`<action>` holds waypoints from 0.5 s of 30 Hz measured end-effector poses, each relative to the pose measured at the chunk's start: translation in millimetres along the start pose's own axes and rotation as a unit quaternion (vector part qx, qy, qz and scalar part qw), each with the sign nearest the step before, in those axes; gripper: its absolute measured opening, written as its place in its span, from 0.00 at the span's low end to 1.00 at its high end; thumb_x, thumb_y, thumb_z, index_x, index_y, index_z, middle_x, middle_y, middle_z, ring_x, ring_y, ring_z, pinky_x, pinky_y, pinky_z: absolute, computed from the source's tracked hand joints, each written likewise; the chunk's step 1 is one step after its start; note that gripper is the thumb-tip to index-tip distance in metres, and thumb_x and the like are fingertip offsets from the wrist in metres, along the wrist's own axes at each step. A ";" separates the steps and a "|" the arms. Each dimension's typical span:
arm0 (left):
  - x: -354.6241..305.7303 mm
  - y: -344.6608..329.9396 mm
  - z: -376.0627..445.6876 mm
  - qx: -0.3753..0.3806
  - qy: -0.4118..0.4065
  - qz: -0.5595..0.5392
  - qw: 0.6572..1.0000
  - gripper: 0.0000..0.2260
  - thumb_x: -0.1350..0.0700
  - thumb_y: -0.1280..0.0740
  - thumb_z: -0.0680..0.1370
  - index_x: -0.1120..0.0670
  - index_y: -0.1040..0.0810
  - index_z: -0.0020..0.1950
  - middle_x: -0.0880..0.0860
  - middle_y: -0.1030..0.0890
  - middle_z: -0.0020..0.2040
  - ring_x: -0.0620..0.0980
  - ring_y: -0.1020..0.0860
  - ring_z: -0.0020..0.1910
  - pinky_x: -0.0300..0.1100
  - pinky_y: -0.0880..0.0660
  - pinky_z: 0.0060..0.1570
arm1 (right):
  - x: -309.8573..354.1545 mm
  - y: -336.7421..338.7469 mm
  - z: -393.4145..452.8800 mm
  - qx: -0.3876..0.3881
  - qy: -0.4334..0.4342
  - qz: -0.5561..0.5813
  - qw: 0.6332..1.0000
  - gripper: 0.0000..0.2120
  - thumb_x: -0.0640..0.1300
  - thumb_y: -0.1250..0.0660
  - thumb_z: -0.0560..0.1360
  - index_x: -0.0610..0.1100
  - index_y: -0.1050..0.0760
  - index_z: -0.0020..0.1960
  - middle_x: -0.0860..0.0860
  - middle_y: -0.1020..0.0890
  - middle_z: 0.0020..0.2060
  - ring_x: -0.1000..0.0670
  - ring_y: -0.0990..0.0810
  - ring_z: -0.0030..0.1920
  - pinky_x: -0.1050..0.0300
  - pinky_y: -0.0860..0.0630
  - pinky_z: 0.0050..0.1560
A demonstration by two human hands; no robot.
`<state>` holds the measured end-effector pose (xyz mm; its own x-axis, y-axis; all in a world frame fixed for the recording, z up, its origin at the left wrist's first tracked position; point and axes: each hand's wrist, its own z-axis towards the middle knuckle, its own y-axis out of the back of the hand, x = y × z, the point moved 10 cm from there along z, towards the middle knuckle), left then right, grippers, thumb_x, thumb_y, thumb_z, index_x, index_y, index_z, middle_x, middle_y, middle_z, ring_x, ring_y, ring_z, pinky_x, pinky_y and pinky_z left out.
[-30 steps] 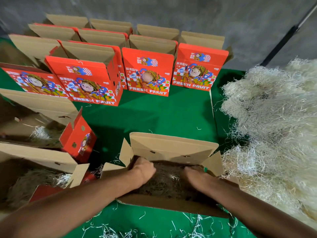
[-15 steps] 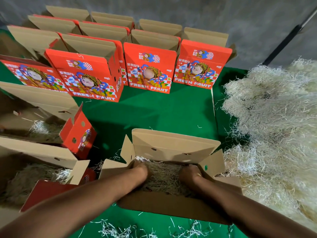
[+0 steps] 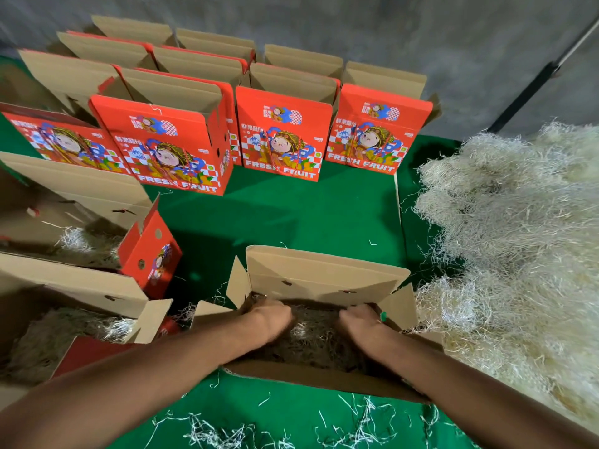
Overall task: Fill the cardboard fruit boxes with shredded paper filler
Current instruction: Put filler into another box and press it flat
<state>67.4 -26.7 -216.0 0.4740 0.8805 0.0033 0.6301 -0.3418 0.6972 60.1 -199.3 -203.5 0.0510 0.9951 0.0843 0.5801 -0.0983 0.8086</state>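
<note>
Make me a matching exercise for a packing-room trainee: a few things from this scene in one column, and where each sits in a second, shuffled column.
Things
1. big pile of shredded paper
2. box being filled
3. upright red boxes
4. loose paper strands

Places
A. in rows at the far side of the green cloth
B. scattered on the cloth at the near edge
C. heaped at the right
D. near centre, both hands inside it

Pairs: 1-C, 2-D, 3-A, 4-B
</note>
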 end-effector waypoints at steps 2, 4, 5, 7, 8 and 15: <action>-11.7 -0.1 -6.1 -0.005 -0.042 -0.033 0.999 0.19 0.62 0.39 0.83 0.58 0.30 0.75 0.58 0.28 0.73 0.56 0.26 0.68 0.47 0.29 0.68 | 27.8 -3.9 -1.5 0.059 0.068 -0.061 0.994 0.13 0.44 0.40 0.82 0.40 0.21 0.59 0.39 0.19 0.55 0.41 0.21 0.59 0.53 0.27 0.55; -12.8 -7.3 -9.8 0.000 -0.057 -0.022 0.998 0.25 0.64 0.42 0.84 0.57 0.43 0.81 0.60 0.35 0.77 0.57 0.28 0.70 0.45 0.26 0.59 | 50.3 -14.9 -8.0 0.082 0.152 -0.124 0.977 0.20 0.50 0.37 0.81 0.41 0.28 0.69 0.39 0.25 0.66 0.37 0.25 0.66 0.47 0.28 0.63; -8.7 -11.8 -14.0 0.006 -0.055 -0.006 0.998 0.28 0.66 0.43 0.84 0.56 0.47 0.82 0.61 0.37 0.78 0.58 0.27 0.69 0.45 0.25 0.55 | 55.4 -24.8 -11.8 0.089 0.181 -0.164 0.966 0.26 0.54 0.36 0.80 0.43 0.32 0.73 0.39 0.29 0.70 0.36 0.28 0.68 0.43 0.29 0.65; -7.4 -18.4 -14.9 0.024 -0.058 0.017 0.998 0.30 0.66 0.43 0.83 0.52 0.50 0.82 0.59 0.44 0.81 0.60 0.30 0.72 0.48 0.28 0.63 | 54.4 -41.8 -11.2 0.093 0.198 -0.232 0.948 0.39 0.63 0.35 0.77 0.46 0.44 0.80 0.39 0.41 0.78 0.36 0.36 0.74 0.38 0.35 0.72; -10.8 -18.6 -13.2 0.029 -0.077 0.004 0.997 0.29 0.61 0.42 0.84 0.49 0.49 0.82 0.57 0.48 0.82 0.61 0.36 0.75 0.52 0.33 0.70 | 50.4 -47.0 -8.2 0.089 0.194 -0.237 0.948 0.43 0.65 0.36 0.76 0.47 0.49 0.81 0.40 0.45 0.79 0.36 0.40 0.76 0.36 0.39 0.73; -10.9 -16.7 3.1 0.016 -0.108 0.034 0.993 0.22 0.56 0.39 0.84 0.52 0.35 0.78 0.57 0.40 0.80 0.60 0.34 0.74 0.56 0.33 0.70 | 40.2 -46.0 -0.8 0.112 0.162 -0.235 0.952 0.45 0.66 0.34 0.75 0.47 0.49 0.82 0.43 0.46 0.80 0.38 0.41 0.77 0.36 0.40 0.74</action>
<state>53.6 -31.6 -229.9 0.6345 0.7656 -0.1061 0.6099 -0.4116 0.6772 34.8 -154.8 -236.9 -0.4890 0.8708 -0.0512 0.6376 0.3969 0.6602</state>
